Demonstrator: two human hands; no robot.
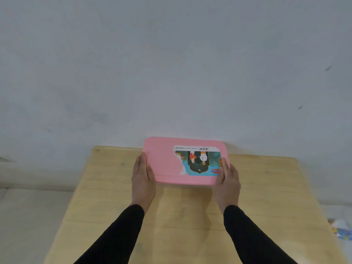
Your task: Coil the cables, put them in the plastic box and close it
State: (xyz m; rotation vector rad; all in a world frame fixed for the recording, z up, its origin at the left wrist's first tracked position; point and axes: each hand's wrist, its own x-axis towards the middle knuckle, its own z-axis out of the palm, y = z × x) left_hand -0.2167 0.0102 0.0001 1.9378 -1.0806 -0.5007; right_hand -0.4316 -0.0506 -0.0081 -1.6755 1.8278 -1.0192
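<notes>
A pink plastic box (pixel 163 161) with its pink lid on sits at the far middle of the wooden table (pixel 190 221), close to the wall. A colourful sticker (pixel 200 161) with a barcode covers the right part of the lid. My left hand (pixel 142 180) is pressed flat against the box's left side, fingers pointing away from me. My right hand (pixel 227 183) grips the box's right front corner, thumb on the lid. No cables are in sight; the box's inside is hidden by the lid.
A grey-white wall (pixel 171 73) rises directly behind the table. Pale floor lies to the left of the table. A small colourful object (pixel 341 231) lies past the table's right edge.
</notes>
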